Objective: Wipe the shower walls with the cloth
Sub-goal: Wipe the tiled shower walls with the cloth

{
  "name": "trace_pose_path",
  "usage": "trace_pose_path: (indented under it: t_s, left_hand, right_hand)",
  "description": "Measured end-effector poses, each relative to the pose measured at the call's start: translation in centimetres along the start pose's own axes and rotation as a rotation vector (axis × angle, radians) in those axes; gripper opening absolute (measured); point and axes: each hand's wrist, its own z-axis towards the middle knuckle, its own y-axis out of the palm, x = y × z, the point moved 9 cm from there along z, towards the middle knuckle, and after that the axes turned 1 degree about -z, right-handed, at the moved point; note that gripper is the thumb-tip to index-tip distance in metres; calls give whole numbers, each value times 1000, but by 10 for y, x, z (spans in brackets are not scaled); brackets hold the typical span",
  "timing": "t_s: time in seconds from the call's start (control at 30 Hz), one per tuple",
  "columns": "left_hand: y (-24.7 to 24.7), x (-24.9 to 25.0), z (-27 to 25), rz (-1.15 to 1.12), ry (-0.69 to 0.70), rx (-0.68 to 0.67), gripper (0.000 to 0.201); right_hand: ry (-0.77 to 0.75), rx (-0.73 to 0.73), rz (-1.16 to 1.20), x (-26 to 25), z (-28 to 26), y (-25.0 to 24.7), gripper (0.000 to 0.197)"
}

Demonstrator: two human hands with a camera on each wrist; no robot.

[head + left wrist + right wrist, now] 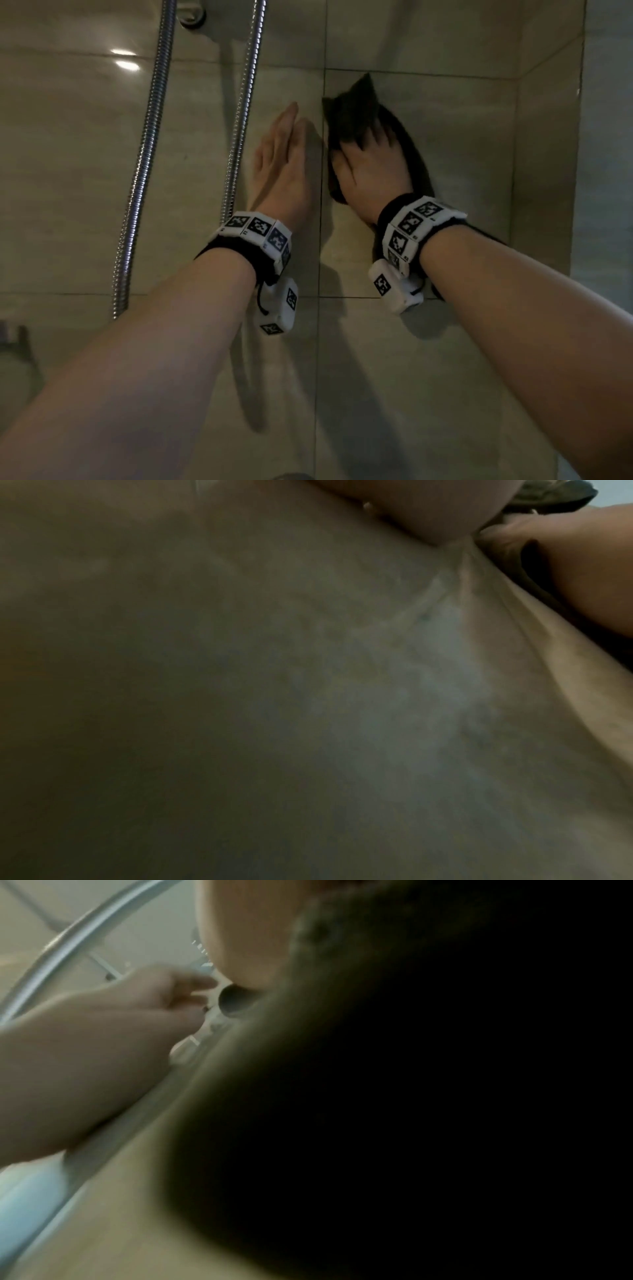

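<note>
A dark cloth [352, 109] lies bunched against the beige tiled shower wall [445, 120]. My right hand [371, 161] presses it to the wall, fingers dug into its folds and fingertips hidden. Just to its left, my left hand [281, 154] rests flat on the wall with straight fingers, holding nothing. In the left wrist view the wall [240, 669] fills the frame, with the cloth [561, 493] and right hand [582, 561] at the top right. The right wrist view is mostly dark cloth [411, 1069], with the left hand [103, 1031] at left.
Two metal shower hoses [147, 154] [243, 102] hang down the wall left of my hands, from a fitting [191, 17] at the top. The wall meets a side wall at a corner [517, 171] on the right. A dim fixture [13, 339] sits at lower left.
</note>
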Motion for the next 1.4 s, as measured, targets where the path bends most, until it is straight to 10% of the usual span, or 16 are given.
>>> trace_pose_path:
  t_s: [0.53, 0.83, 1.07, 1.4]
  left_hand:
    - [12, 4, -23, 132, -55, -67, 54]
    - [16, 3, -25, 187, -63, -58, 53]
    - [19, 3, -26, 208, -62, -64, 53]
    - [17, 15, -36, 160, -7, -192, 53]
  right_hand:
    - [-196, -261, -59, -27, -155, 45, 48]
    - [630, -199, 45, 105, -196, 12, 64]
    - [774, -35, 122, 113, -174, 4, 62]
    - [198, -93, 200, 3, -130, 24, 37]
